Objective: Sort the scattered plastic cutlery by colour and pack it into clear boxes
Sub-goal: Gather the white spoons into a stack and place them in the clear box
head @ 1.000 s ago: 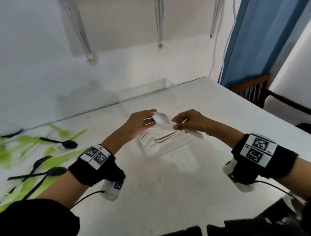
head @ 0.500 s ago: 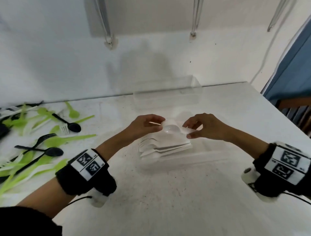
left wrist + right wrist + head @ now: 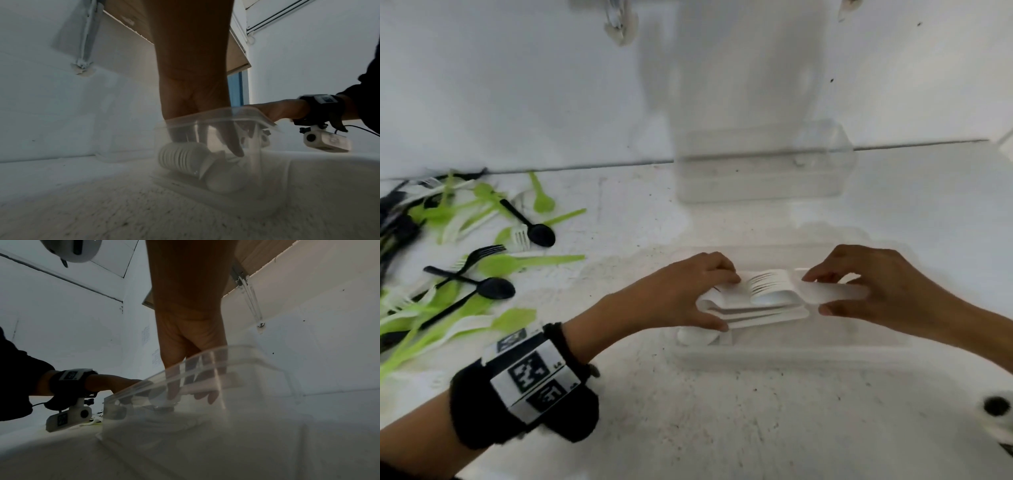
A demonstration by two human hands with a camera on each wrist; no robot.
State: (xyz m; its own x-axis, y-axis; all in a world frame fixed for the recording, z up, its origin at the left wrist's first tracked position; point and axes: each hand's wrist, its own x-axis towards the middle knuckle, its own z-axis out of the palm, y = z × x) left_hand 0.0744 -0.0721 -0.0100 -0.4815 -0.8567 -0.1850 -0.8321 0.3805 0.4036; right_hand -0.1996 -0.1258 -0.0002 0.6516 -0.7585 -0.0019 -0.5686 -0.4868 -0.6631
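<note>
A clear box (image 3: 791, 356) sits on the white table in front of me, holding a stack of white cutlery (image 3: 756, 313) with fork tines on top. My left hand (image 3: 727, 301) grips the left end of that stack, thumb on the near side and fingers on the far side. My right hand (image 3: 815, 294) pinches the handle of a white spoon (image 3: 839, 294), whose bowl lies on the stack. The left wrist view shows the stacked white pieces (image 3: 180, 155) through the box wall. The right wrist view shows my right fingers (image 3: 172, 392) inside the box (image 3: 205, 363).
A second clear box (image 3: 763, 164) stands at the back against the white wall. Green, black and white cutlery (image 3: 482, 267) lies scattered at the left, including a black spoon (image 3: 494, 288). Bare table lies in front of the box.
Both hands came down from above the box into it, bringing the white spoon onto the stack. The left hand now grips the stack. The head view swung left and closer.
</note>
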